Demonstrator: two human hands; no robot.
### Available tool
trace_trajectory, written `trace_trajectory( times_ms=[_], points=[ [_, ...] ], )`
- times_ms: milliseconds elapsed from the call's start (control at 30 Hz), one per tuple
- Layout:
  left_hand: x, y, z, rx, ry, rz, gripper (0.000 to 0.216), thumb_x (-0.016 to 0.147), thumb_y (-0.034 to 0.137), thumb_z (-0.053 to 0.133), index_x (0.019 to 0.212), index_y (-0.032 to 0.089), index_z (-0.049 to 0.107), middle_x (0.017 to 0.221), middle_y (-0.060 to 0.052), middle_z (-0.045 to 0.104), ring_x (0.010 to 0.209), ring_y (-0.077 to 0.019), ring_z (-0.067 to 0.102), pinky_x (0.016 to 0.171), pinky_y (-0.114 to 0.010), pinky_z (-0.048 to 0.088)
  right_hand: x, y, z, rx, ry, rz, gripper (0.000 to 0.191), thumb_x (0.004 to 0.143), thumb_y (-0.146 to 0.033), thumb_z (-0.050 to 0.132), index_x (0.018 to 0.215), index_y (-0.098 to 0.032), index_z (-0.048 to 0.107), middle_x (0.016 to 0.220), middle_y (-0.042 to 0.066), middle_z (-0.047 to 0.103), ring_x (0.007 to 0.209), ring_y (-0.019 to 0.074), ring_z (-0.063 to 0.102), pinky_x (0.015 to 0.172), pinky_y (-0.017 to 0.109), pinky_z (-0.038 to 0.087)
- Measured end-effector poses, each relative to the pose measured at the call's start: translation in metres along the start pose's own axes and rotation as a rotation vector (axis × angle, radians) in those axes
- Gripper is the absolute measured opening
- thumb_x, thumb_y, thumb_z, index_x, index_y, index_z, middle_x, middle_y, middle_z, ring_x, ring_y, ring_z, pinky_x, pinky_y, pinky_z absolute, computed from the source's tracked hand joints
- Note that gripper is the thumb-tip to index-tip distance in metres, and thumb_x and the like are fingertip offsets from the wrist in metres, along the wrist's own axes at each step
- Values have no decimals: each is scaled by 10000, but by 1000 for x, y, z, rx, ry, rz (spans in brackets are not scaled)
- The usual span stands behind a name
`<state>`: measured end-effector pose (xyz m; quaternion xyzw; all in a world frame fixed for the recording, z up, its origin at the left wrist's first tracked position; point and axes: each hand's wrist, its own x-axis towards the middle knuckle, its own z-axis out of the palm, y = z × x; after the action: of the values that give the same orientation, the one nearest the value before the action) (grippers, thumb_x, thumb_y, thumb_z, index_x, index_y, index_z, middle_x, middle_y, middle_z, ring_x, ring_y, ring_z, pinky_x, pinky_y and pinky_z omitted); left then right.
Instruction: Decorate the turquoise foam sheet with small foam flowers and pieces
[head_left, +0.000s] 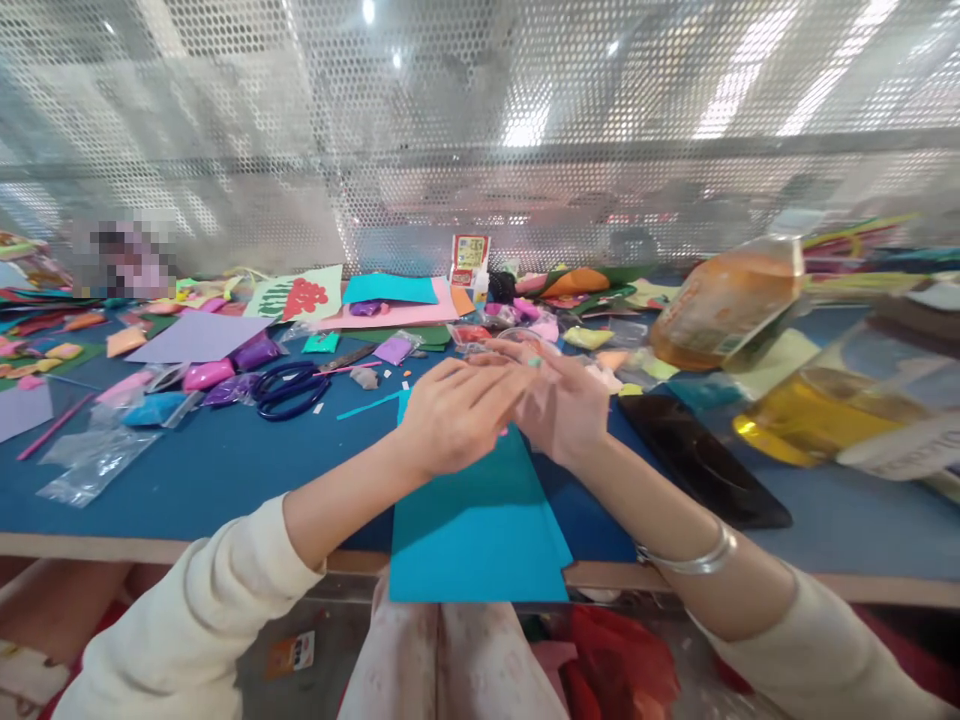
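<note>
My left hand point(450, 412) and my right hand point(559, 402) meet above a turquoise sheet of paper point(476, 525) that hangs over the table's front edge. The fingertips of both hands press together around something small and pink that I cannot make out. A silver bangle point(686, 558) sits on my right wrist. Both cream sleeves are pushed up my forearms.
On the blue table point(225, 465) lie purple scissors point(289, 385), bags of coloured clay point(161, 407), paper sheets, and a black phone point(701, 460). Two tea bottles point(724, 300) lie at the right. A perforated metal screen point(480, 130) stands behind.
</note>
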<state>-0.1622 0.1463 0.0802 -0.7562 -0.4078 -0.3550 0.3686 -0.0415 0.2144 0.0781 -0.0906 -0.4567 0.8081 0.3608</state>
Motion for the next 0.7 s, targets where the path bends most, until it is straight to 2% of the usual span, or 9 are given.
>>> trace_trajectory(
  times_ms=[67,133,267,367,533,700],
  points=[
    [6,-4,2,34,-27,-81,212,864,208,480,1039,127,567,888,-60,691,803,-162,635,665,-283,463,5,4,-7,-27,6,27,264,734,-436,548,848,-202,588,815,28,634,830,192,612,776,342,499],
    [7,-9,7,27,-49,-137,227,858,237,493,1039,120,564,847,-64,679,795,-180,613,655,-294,456,10,7,-13,-65,14,31,244,712,-430,599,808,-205,601,749,3,620,726,166,601,689,306,505],
    [-3,-13,18,-65,-20,-238,188,852,263,512,968,135,586,849,-69,663,824,-184,570,708,-296,462,13,7,-20,-213,-34,28,217,677,-369,701,763,-176,649,713,0,630,659,129,589,633,256,498],
    [-11,-11,19,-97,-25,-279,123,828,227,525,886,145,598,841,-63,642,809,-183,537,710,-297,462,12,6,-24,-275,-115,94,252,700,-399,693,702,-150,654,605,-4,608,546,112,566,547,247,488],
    [-18,-13,14,-89,17,-239,118,808,226,550,859,169,640,830,-61,612,743,-162,520,647,-279,454,10,4,-26,-342,-219,181,232,708,-344,705,781,-126,677,721,41,686,643,149,651,610,266,508],
    [-20,-19,14,-94,32,-211,179,835,321,549,872,174,645,803,-57,628,721,-152,565,633,-276,480,11,3,-26,-401,-185,193,229,705,-346,706,775,-128,690,715,48,702,620,160,662,613,286,520]
  ],
)
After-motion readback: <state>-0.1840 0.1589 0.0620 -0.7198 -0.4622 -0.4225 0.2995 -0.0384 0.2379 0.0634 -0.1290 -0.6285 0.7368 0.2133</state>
